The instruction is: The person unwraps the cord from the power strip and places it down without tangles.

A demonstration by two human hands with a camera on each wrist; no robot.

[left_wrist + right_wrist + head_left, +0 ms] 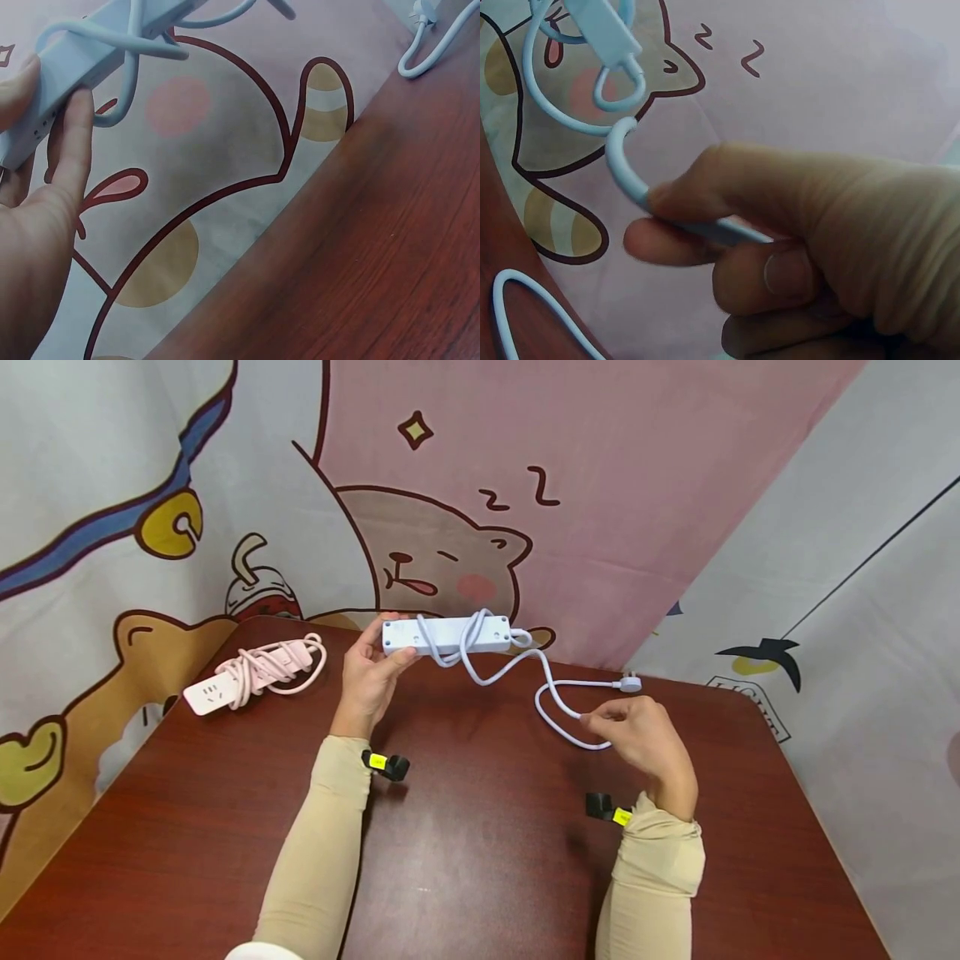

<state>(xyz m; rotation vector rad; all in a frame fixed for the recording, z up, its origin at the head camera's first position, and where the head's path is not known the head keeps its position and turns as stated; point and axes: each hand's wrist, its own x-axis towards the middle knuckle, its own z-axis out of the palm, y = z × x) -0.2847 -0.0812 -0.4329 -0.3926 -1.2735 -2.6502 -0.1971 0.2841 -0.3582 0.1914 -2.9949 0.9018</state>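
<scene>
A white power strip is held up above the far part of the table, its own cord looped loosely around its body. My left hand grips the strip's left end, thumb on the near face and fingers behind. From the strip's right end the white cord runs down to my right hand, which pinches it between thumb and index finger, as the right wrist view shows. Beyond that hand the cord bends back along the table to its plug, lying near the far edge.
On the left of the brown table lies a pink power strip with its cord wound around it. A printed curtain with cartoon bears hangs just behind the table's far edge. Both wrists carry small black cameras.
</scene>
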